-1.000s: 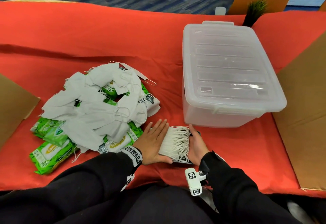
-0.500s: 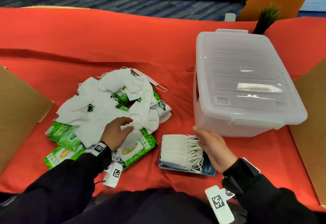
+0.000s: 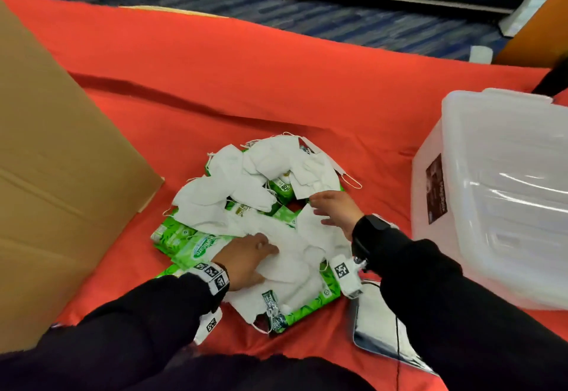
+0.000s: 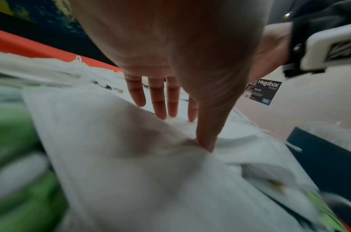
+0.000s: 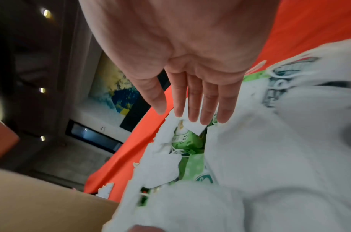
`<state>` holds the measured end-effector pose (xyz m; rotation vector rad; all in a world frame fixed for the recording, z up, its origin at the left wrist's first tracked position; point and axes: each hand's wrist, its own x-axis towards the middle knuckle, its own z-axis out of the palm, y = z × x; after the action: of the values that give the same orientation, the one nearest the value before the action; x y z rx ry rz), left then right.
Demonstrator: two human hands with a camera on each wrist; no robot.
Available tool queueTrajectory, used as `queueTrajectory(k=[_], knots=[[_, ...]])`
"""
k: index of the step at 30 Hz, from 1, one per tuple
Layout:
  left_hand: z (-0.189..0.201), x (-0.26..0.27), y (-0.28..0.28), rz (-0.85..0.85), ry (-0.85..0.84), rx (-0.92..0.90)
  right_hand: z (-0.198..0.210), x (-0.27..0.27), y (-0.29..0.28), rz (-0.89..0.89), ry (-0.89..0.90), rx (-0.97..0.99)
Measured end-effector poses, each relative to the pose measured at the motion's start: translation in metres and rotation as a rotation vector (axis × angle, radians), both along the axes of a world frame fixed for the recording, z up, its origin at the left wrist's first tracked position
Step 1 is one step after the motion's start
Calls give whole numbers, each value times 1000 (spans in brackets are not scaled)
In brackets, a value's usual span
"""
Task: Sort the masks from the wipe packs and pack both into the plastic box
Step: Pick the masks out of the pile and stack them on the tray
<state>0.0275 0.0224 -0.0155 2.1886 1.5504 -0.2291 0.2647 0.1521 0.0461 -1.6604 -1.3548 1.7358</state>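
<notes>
A heap of white masks point(image 3: 246, 181) lies tangled over green wipe packs point(image 3: 181, 237) on the red cloth. My left hand point(image 3: 267, 263) lies flat on a mask at the heap's near side. In the left wrist view its straight fingers point(image 4: 160, 109) and thumb tip press into the white mask point(image 4: 111, 149). My right hand point(image 3: 318, 212) hovers open over the heap's right part, with straight fingers point(image 5: 200, 109) just above a mask corner point(image 5: 196, 128). The clear plastic box point(image 3: 491, 206) stands at the right with its lid on.
A blue tray point(image 3: 372, 326) lies beside my right forearm, which hides most of it. Brown cardboard point(image 3: 61, 190) rises at the left. The red cloth point(image 3: 246, 83) stretches bare behind the heap to the table's far edge.
My right hand has left the mask stack on the tray and moved left over the heap. The left hand's curled fingers have flattened onto a mask. The head view has swung left.
</notes>
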Motion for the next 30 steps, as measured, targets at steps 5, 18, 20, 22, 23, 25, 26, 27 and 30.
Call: queueTrajectory(k=[5,18,20,22,23,25,26,27,30], knots=[[24,-56,48,66,51,-53,-34,-61,54,275,-498,214],[-10,-169,222,734,-171,46,-65,-75,86,342,-916,394],[-21,-168,232,736,-162,19,-52,-72,84,225,-767,399],[-17,-161,236,683,-105,12,-39,-67,76,55,-587,413],[-12,-157,236,647,-112,30,-34,-65,73,-46,-480,387],[3,-148,228,587,-259,41,-24,-61,65,-291,-181,261],[12,-144,221,553,-351,46,-15,-62,59,-382,-41,180],[20,-140,211,532,-423,72,-9,-60,55,-438,57,131],[51,-129,178,511,-578,337,6,-56,41,-494,170,154]])
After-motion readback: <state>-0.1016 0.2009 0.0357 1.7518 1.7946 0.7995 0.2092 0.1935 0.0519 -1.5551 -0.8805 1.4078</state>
